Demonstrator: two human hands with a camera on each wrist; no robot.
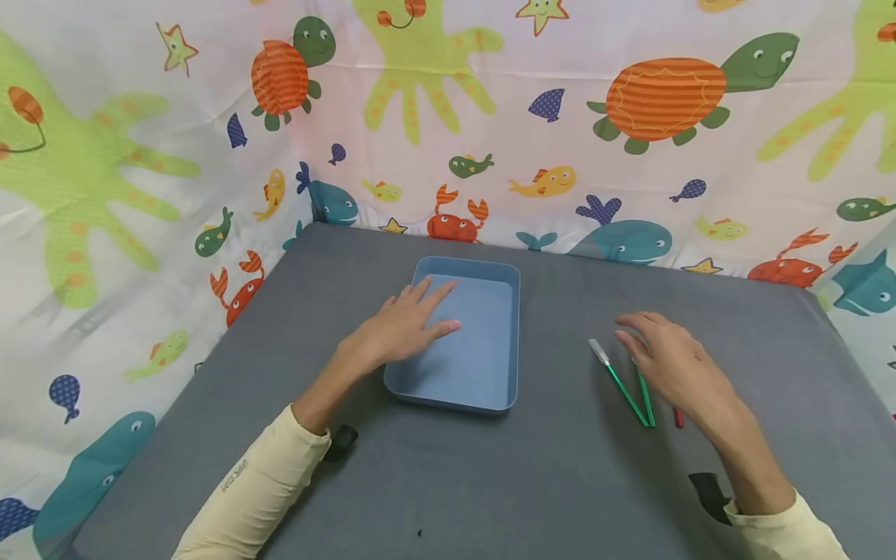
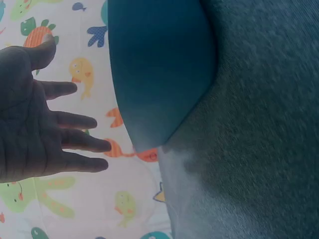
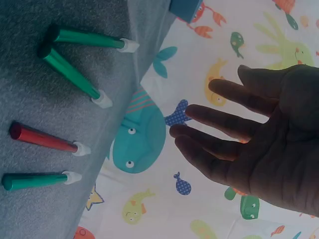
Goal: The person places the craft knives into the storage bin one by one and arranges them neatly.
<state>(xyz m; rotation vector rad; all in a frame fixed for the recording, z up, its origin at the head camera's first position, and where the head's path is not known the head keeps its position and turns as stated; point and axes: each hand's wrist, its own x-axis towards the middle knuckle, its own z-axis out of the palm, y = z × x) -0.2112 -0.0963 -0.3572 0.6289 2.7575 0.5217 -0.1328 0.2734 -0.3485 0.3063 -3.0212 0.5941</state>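
A shallow blue tray (image 1: 483, 350) lies on the grey table. Above its left side is my left hand (image 1: 399, 327), fingers spread and holding nothing; the left wrist view shows its bare palm beside the tray wall (image 2: 159, 64). My right hand (image 1: 675, 362) hovers over a few thin felt-tip pens with whitish caps, its fingers loosely bent around nothing. Two green pens (image 1: 619, 385) meet at their lower ends in a V, while a red pen (image 1: 678, 418) is mostly covered by the hand. The right wrist view reveals another green pen (image 3: 37, 180) beside the red one.
A pale cloth (image 1: 420, 171) printed with sea animals hangs behind and beside the grey table (image 1: 560, 467). A tiny dark speck (image 1: 419, 533) lies near the front. Black wrist-worn pieces (image 1: 709, 496) show by both sleeves.
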